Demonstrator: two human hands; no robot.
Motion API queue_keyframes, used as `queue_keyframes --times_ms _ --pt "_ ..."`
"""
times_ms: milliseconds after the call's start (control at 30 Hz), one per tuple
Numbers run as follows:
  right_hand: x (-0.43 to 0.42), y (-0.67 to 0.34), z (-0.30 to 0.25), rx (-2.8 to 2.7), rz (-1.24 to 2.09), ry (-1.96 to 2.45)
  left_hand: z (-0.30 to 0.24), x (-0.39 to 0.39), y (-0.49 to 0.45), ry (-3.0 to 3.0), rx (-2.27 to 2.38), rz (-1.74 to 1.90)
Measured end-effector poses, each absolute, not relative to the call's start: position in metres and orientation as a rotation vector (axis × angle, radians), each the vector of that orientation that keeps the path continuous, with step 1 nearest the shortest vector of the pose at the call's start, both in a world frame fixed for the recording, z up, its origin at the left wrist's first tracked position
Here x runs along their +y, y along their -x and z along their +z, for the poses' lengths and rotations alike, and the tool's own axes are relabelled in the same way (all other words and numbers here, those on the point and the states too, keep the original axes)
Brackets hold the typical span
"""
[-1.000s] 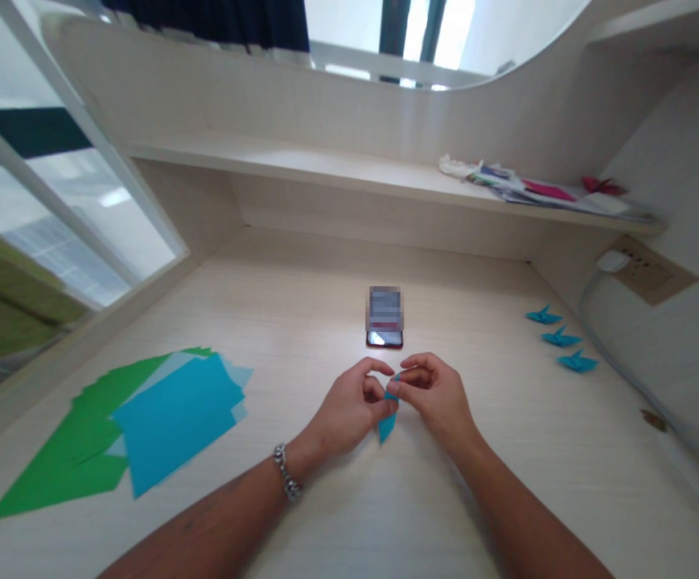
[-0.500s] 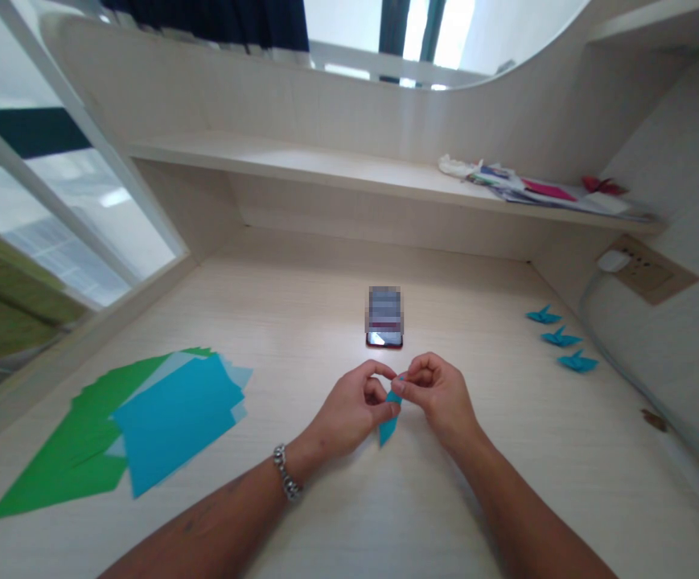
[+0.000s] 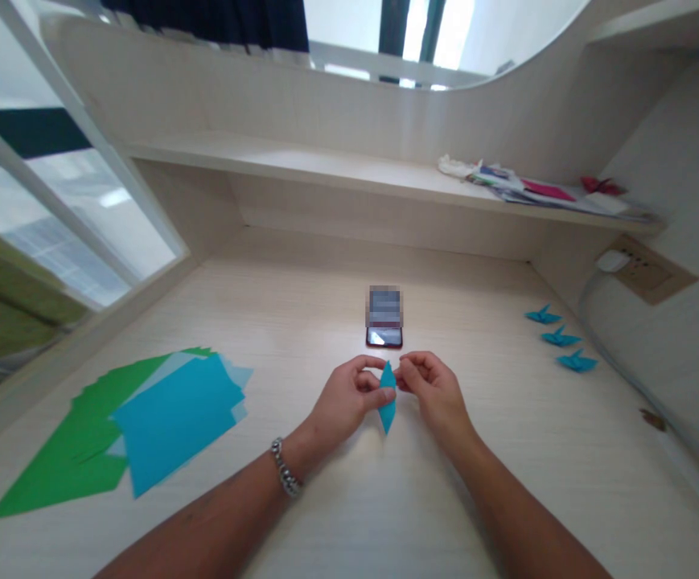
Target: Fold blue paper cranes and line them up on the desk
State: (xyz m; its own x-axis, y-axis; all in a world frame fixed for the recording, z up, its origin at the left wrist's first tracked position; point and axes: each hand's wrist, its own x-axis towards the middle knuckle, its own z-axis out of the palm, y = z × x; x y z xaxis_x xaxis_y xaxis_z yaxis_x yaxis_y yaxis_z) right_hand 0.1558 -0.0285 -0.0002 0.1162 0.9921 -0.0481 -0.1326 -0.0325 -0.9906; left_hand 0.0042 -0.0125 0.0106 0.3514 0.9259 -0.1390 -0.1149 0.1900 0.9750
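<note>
A narrow piece of folded blue paper [image 3: 388, 415], pointed at both ends, stands almost upright between my hands. My left hand [image 3: 349, 400] pinches its middle, the thumb lying across the front and the fingers behind. At the paper's right edge are the bent fingertips of my right hand [image 3: 433, 386], thumb and forefinger pressed together; how much of the edge they grip is partly hidden. Just beyond my hands a phone [image 3: 384, 337] lies on the desk, its screen blurred.
Left on the desk [image 3: 289, 322] are fanned sheets of blue paper [image 3: 180, 418] and green paper [image 3: 65, 458]. Three blue folded paper birds [image 3: 560, 337] line the right side, beside a cable [image 3: 606, 354] from a wall socket [image 3: 656, 269]. Papers [image 3: 542, 191] lie on the shelf above.
The folded paper has turned from slanted to nearly upright, showing its full pointed shape. My right fingers have moved from its upper end to its right edge.
</note>
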Motion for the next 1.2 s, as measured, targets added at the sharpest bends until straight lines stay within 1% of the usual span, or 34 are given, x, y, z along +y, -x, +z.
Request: queue_keyframes --times_ms 100,233,400,533,700,800,967,1200 --pt "-0.030 -0.155 -0.007 -1.122 1.270 1.270 0.009 -0.010 -0.003 -1.074 0.969 1.000" --pt "-0.033 -0.155 -0.010 -1.230 1.326 1.292 0.007 -0.010 -0.003 -1.064 0.946 1.020" --pt "-0.030 -0.153 -0.006 -1.077 1.380 1.259 0.007 -0.010 -0.003 -1.047 0.938 1.040" --pt "-0.029 -0.156 -0.003 -1.061 1.243 1.307 0.006 -0.009 -0.001 -1.111 1.062 1.039" --pt "-0.031 -0.168 0.007 -1.289 1.073 1.381 0.005 -0.009 0.002 -1.310 1.045 0.907" --pt "-0.031 -0.172 0.010 -1.287 1.077 1.360 0.004 -0.010 0.001 -1.330 0.966 0.838" --pt "-0.029 -0.168 0.004 -1.106 1.086 1.279 0.003 -0.011 -0.002 -1.347 0.942 0.822" --pt "-0.028 -0.160 0.000 -0.981 1.119 1.249 0.005 -0.010 -0.004 -1.189 0.971 0.948"
